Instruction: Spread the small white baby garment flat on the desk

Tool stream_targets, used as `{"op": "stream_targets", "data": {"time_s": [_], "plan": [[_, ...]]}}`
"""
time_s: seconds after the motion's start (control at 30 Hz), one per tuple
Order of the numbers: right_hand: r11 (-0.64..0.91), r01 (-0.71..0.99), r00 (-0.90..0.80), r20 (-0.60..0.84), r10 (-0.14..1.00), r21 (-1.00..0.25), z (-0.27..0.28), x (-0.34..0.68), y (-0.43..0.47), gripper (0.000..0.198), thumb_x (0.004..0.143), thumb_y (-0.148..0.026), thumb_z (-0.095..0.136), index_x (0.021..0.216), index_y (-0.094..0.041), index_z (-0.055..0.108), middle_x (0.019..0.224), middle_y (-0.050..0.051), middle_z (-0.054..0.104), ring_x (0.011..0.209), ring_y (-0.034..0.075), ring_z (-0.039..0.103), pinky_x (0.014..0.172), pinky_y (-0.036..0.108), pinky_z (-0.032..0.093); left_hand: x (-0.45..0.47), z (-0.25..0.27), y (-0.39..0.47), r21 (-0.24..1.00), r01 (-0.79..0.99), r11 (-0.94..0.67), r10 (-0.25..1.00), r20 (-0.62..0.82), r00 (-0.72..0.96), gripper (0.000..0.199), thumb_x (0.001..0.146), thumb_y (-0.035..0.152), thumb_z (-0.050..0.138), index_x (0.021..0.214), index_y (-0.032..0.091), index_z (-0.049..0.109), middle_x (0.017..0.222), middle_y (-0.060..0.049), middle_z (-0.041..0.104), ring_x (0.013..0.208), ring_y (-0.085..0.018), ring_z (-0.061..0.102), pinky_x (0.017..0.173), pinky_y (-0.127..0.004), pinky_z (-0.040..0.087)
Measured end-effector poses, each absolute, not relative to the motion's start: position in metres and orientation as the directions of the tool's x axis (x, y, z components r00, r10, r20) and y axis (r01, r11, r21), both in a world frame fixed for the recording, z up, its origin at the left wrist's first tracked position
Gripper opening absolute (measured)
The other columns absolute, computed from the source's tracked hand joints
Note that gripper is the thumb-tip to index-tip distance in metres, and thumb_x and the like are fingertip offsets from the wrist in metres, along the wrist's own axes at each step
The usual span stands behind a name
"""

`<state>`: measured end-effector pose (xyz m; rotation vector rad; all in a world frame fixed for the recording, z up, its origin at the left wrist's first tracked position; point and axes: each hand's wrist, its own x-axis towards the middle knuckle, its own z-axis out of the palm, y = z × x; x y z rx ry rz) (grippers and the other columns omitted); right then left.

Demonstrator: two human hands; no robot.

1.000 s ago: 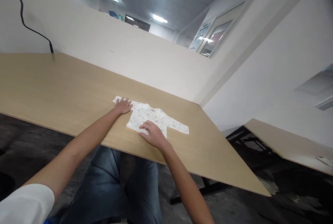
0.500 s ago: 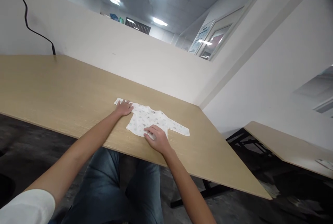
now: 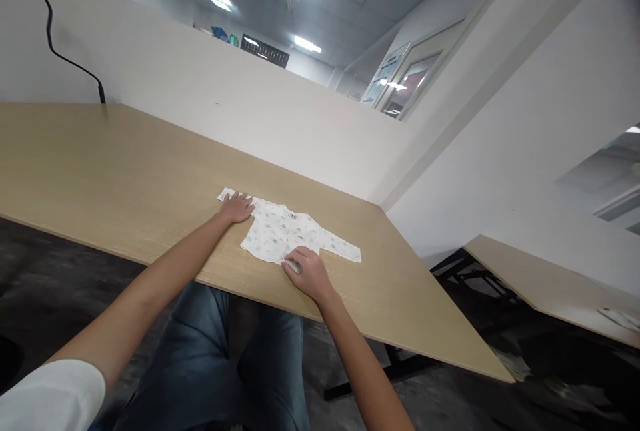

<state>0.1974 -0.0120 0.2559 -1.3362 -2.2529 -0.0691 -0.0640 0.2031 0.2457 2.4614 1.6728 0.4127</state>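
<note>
A small white long-sleeved baby top [image 3: 267, 231] with a pale scattered print lies spread on the wooden table [image 3: 150, 171], collar toward the wall. Its sleeves stretch out to both sides. My left hand [image 3: 237, 207] rests flat on the sleeve at the left, fingers spread, covering part of it. At the lower right hem, my right hand [image 3: 309, 272] has its fingers curled, with thumb and fingertips closed on the edge of the cloth. That corner of the hem is partly hidden under the hand.
A white partition [image 3: 240, 117] runs along the table's far edge and meets a wall [image 3: 500, 151] at the right. A black cable [image 3: 75, 65] rises at the far left. Another table [image 3: 550, 277] stands to the right. My legs [image 3: 200, 357] are below the near edge.
My right hand has shifted slightly right and down along the hem, and its fingers have drawn closer together. My left hand stays flat on the sleeve.
</note>
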Motion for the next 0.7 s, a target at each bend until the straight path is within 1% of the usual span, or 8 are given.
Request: {"op": "stream_targets", "data": {"time_s": [0.17,0.37,0.47,0.53,0.63,0.7], "plan": [[0.51,0.836,-0.382,0.454,0.805,-0.201,0.255,0.197,-0.011,0.018,0.099,-0.026,0.058,0.092,-0.021,0.074,0.097,0.008,0.073,0.094,0.023,0.065,0.086,0.035,0.048,-0.064,0.248,0.201,0.257,0.896,-0.361,0.932,0.139,0.335,0.06,0.103,0.052,0.021,0.148,0.028,0.053,0.166,-0.007,0.038,0.154,-0.033,0.027,0.124,-0.06,0.017],[0.512,0.79,-0.325,0.477,0.817,-0.338,0.256,0.2,-0.01,0.022,0.099,-0.028,0.056,0.091,-0.022,0.076,0.094,0.008,0.073,0.09,0.022,0.066,0.083,0.034,0.049,-0.065,0.244,0.206,0.245,0.893,-0.377,0.925,0.156,0.347,0.059,0.103,0.052,0.021,0.145,0.029,0.055,0.164,-0.007,0.041,0.152,-0.033,0.03,0.123,-0.06,0.018],[0.521,0.769,-0.27,0.549,0.791,-0.372,0.26,0.2,-0.012,0.025,0.1,-0.032,0.055,0.091,-0.022,0.076,0.088,0.008,0.071,0.084,0.022,0.065,0.079,0.035,0.05,-0.065,0.243,0.206,0.247,0.893,-0.376,0.925,0.158,0.346,0.06,0.103,0.052,0.021,0.145,0.028,0.055,0.164,-0.008,0.041,0.151,-0.033,0.031,0.123,-0.059,0.02],[0.548,0.74,-0.269,0.575,0.773,-0.39,0.263,0.199,-0.016,0.027,0.1,-0.034,0.054,0.091,-0.022,0.076,0.087,0.009,0.071,0.084,0.023,0.064,0.079,0.036,0.05,-0.065,0.244,0.206,0.247,0.895,-0.372,0.927,0.156,0.342,0.06,0.103,0.052,0.022,0.146,0.028,0.056,0.164,-0.009,0.041,0.151,-0.033,0.031,0.122,-0.058,0.02],[0.594,0.671,-0.377,0.486,0.789,-0.444,0.267,0.199,-0.021,0.025,0.099,-0.038,0.058,0.089,-0.024,0.076,0.089,0.008,0.073,0.087,0.023,0.067,0.083,0.037,0.052,-0.065,0.245,0.205,0.24,0.895,-0.377,0.925,0.156,0.348,0.06,0.102,0.052,0.022,0.146,0.027,0.056,0.164,-0.009,0.041,0.151,-0.034,0.031,0.122,-0.059,0.02],[0.591,0.64,-0.388,0.458,0.8,-0.491,0.268,0.204,-0.019,0.025,0.099,-0.042,0.059,0.094,-0.025,0.077,0.096,0.008,0.075,0.094,0.024,0.068,0.09,0.039,0.053,-0.065,0.245,0.204,0.24,0.892,-0.383,0.922,0.158,0.353,0.06,0.103,0.051,0.022,0.145,0.027,0.056,0.164,-0.009,0.041,0.151,-0.033,0.031,0.122,-0.059,0.02]]}}
